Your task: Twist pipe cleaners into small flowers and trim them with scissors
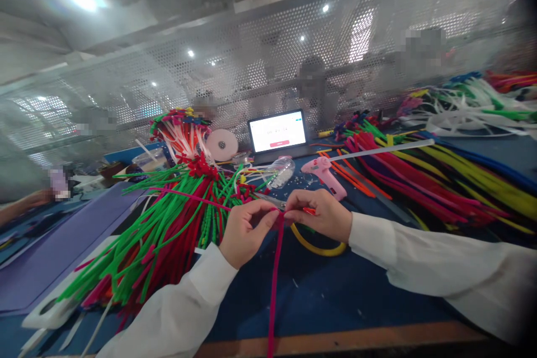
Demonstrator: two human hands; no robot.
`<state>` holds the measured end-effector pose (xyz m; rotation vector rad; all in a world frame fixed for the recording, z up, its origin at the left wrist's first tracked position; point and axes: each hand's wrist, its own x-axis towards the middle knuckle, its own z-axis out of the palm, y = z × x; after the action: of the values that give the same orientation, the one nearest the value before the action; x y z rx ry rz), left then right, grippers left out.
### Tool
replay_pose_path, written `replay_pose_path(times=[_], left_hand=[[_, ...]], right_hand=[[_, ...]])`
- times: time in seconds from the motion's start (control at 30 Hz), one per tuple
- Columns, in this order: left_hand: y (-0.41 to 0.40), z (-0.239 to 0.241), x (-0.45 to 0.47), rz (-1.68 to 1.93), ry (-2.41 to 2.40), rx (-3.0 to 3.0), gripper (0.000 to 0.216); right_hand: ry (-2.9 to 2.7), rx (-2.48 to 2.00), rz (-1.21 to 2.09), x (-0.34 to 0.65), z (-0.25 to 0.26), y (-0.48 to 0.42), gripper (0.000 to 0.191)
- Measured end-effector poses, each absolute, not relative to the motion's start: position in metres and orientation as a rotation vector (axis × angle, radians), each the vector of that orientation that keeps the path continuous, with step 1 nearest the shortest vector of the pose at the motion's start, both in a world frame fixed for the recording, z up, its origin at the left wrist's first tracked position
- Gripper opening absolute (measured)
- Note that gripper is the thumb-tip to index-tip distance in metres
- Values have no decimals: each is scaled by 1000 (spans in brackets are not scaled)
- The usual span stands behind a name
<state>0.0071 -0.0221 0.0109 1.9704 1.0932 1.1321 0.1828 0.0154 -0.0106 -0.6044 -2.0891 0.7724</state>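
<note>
Both my hands meet over the table, pinching a magenta pipe cleaner (274, 285). My left hand (245, 230) grips it between thumb and forefinger, and one magenta length runs off to the upper left. My right hand (321, 213) pinches it close beside the left fingertips; another length hangs down past the table's front edge. Fingers hide the exact bend or joint. Beneath my right hand lies a curved yellow pipe cleaner (321, 250). Just behind my hands is a pair of scissors (272, 200), partly covered.
Left of my hands lies a large heap of green and red pipe cleaners (168, 235). A pink glue gun (325, 172) and a lit tablet (277, 133) stand behind. More coloured pipe cleaners (403, 179) spread rightward. Another person's hand (36, 199) shows at far left.
</note>
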Motion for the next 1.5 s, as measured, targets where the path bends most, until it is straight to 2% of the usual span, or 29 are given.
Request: replay_pose_path(times=[0.17, 0.37, 0.5, 0.6, 0.73, 0.97, 1.2, 1.33, 1.5], left_hand=[[-23, 11, 9, 1135, 1086, 1920, 16], [-22, 2, 16, 1002, 940, 1431, 20], [-20, -1, 18, 1040, 868, 1249, 19], [-20, 0, 17, 999, 808, 1138, 15], [-24, 0, 17, 908, 769, 1087, 15], [-29, 1, 21, 968, 786, 1136, 15], [-31, -1, 22, 984, 798, 1247, 13], [-29, -2, 21, 989, 780, 1264, 13], [-26, -4, 17, 979, 858, 1357, 16]], right_hand=[[-1988, -527, 1112, 179, -10, 11, 16], [-1818, -654, 1034, 178, -13, 16, 19], [-1645, -539, 1415, 178, -13, 19, 23], [-1588, -399, 1713, 179, -14, 19, 38], [-1595, -222, 1888, 180, -16, 19, 47], [-1482, -136, 1946, 176, -17, 16, 41], [-1380, -160, 1963, 176, -21, 17, 16], [-1389, -251, 1939, 177, -16, 16, 22], [-1480, -383, 1757, 177, -11, 15, 13]])
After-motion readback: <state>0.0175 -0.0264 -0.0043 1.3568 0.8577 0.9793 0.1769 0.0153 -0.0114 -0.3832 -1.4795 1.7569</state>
